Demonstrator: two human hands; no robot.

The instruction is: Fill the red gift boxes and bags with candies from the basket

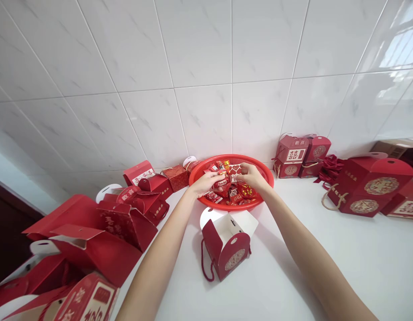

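Both my hands are over a red plastic basket (pixel 268 178) filled with wrapped candies (pixel 233 194). My left hand (pixel 208 182) is closed around several red-wrapped candies on the basket's left side. In my right hand (pixel 251 177), fingers pinch a small white packet (pixel 235 169) with a red pattern. In front of the basket stands a red gift box (pixel 222 249) with its top flaps spread, a white inside, a round gold emblem and a dark red cord handle. No contents show in the part of its inside that I can see.
Many red gift boxes (pixel 119 223) crowd the left side of the white table (pixel 293 276). Two closed boxes (pixel 292 156) stand by the tiled wall at right, beside dark red ribbon (pixel 330 168). A larger red box (pixel 370 187) and a cardboard box (pixel 393 146) are farther right.
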